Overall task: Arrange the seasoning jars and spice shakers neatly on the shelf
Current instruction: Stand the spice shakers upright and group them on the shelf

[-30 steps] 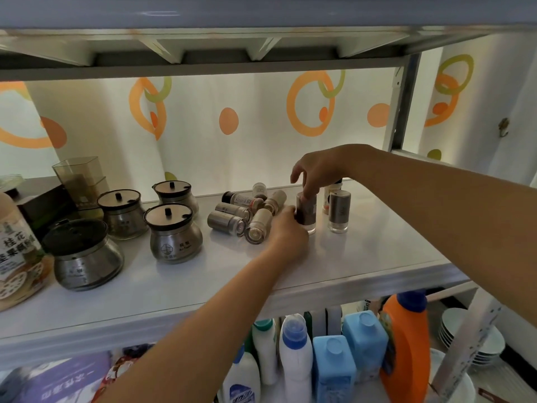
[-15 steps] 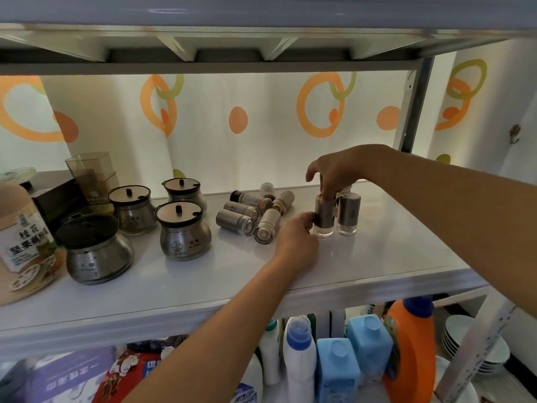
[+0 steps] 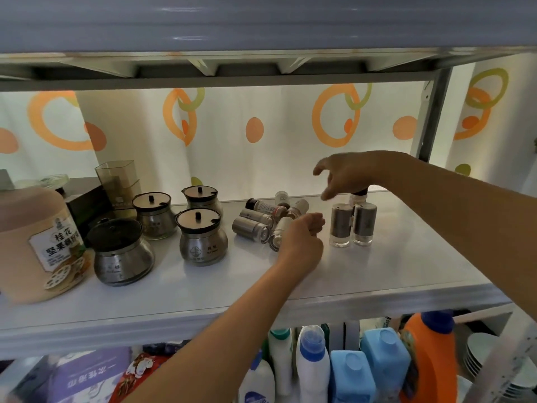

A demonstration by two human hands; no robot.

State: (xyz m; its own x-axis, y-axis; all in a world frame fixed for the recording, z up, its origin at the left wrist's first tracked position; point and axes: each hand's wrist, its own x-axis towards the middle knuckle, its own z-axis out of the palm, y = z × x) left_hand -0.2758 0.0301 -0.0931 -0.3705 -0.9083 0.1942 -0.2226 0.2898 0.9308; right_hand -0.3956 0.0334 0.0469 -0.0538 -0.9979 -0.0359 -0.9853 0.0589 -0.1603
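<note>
Obs: white laminate shelf board (image 3: 377, 274) under a pale upper shelf, patterned curtain behind

Standing upright, right of centre: two steel-sleeved spice shakers with clear glass bases, the left one (image 3: 340, 225) and the right one (image 3: 363, 223) touching or just beside each other. A third, dark-capped bottle (image 3: 358, 196) stands just behind them, mostly hidden by the right hand

Lying on their sides, left of the pair: a loose heap of small steel-and-glass shakers (image 3: 261, 221), about five or six, pointing different ways; exact count cannot be told

Far left group: four squat steel seasoning jars with dark lids, upright but unaligned, the nearest (image 3: 202, 238) at the front. A large peach-coloured labelled tub (image 3: 37, 242) and a clear smoky square container (image 3: 117, 181) sit beyond them

Right hand (image 3: 348, 177): above the upright pair, fingers spread apart, holding nothing
Left hand (image 3: 302, 239): fingers curled loosely at the near right edge of the heap, over one tipped shaker (image 3: 279, 232); whether it actually grips that shaker cannot be told

Judgement: early-to-middle stage. Two, perhaps three, shakers placed; the heap remains to be stood up and lined beside them, and the jars probably need straightening into a row
</note>
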